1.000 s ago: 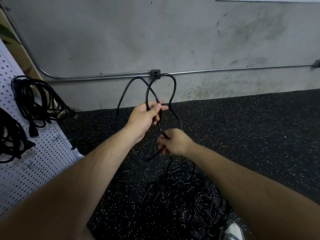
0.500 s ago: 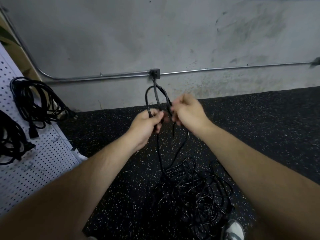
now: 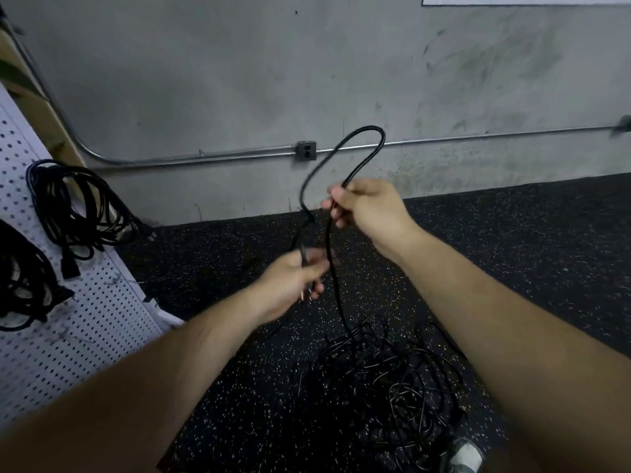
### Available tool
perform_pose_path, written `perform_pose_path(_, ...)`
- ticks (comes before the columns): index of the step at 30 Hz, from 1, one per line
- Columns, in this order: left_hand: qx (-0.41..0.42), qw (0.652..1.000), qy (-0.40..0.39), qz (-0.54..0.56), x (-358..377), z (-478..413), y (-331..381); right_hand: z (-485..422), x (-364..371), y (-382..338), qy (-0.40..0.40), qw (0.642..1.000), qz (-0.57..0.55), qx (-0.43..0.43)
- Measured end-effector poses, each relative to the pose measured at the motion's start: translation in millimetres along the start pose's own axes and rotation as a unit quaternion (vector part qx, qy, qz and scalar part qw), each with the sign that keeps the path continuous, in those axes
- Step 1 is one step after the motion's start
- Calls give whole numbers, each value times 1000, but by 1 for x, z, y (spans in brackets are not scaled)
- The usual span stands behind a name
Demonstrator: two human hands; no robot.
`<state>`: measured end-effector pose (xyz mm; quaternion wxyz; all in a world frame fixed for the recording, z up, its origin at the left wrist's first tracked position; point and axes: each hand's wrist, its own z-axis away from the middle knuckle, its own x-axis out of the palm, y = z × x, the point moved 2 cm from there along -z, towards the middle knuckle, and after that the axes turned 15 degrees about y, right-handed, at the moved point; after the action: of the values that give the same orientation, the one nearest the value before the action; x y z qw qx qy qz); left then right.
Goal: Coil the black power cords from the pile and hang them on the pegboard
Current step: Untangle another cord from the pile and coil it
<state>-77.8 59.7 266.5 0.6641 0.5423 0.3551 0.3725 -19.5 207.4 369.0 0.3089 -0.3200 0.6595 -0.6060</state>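
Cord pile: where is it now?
Head view, lower right of centre: the cord pile lies on the speckled floor, below the right hand, right of the pegboard.

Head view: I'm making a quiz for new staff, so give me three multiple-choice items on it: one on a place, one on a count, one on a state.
1. Where is the tangled pile of cords? A on a table; B on the speckled floor; C in a box.
2. How many coiled bundles hang on the pegboard? A two; B none; C five.
3. How is the lifted cord held? A by the left hand alone; B by nobody; C by both the left hand and the right hand.
Key: 1 B, the pile lies on the floor below the hands. 2 A, two black bundles show on the board, one cut by the frame edge. 3 C, fingers of each hand grip it.
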Motion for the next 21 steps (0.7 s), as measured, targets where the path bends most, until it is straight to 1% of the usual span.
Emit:
perform_pose_path(2, -11, 1000, -18, -7, 14, 7, -8, -3, 4, -9, 6, 999, -49, -1)
perform_pose_path(5, 12, 999, 31, 3, 19, 7, -5, -7, 2, -5, 20, 996, -85, 17)
perform_pose_path(6, 25, 998, 48, 9, 18, 4, -1, -7, -2, 0, 31, 997, -66, 23)
perform_pose_path(7, 37, 997, 60, 22, 16, 1, 5, -6, -6, 7, 39, 999, -11, 21)
perform_pose_path(8, 50, 996, 67, 38, 14, -1, 11, -3, -9, 18, 30, 997, 76, 12)
perform_pose_path(9, 60, 994, 71, 55, 13, -3, 18, 2, -10, 31, -8, 985, 170, 7)
perform_pose_path(10, 68, 993, 73, 71, 13, -5, 25, 9, -9, 45, -77, 964, 255, 13)
perform_pose_path(12, 72, 990, 75, 92, 15, -7, 36, 21, -3, 72, -222, 903, 364, 43)
perform_pose_path(13, 75, 989, 79, 98, 14, -7, 39, 23, -1, 80, -257, 883, 392, 40)
perform_pose_path(14, 78, 988, 85, 103, 13, -8, 42, 24, 0, 82, -261, 876, 404, 23)
perform_pose_path(15, 80, 986, 93, 111, 10, -8, 44, 22, -1, 80, -245, 883, 401, 5)
perform_pose_path(16, 77, 984, 102, 123, 7, -10, 44, 19, -3, 75, -218, 897, 384, -8)
perform_pose_path(18, 69, 983, 113, 130, 1, -11, 39, 12, -9, 56, -147, 936, 320, -31)
perform_pose_path(20, 57, 990, 85, 94, 1, -9, 25, 2, -10, 29, -72, 974, 210, -47)
perform_pose_path(21, 46, 994, 57, 78, 5, -5, 16, -3, -9, 17, -46, 990, 129, -40)
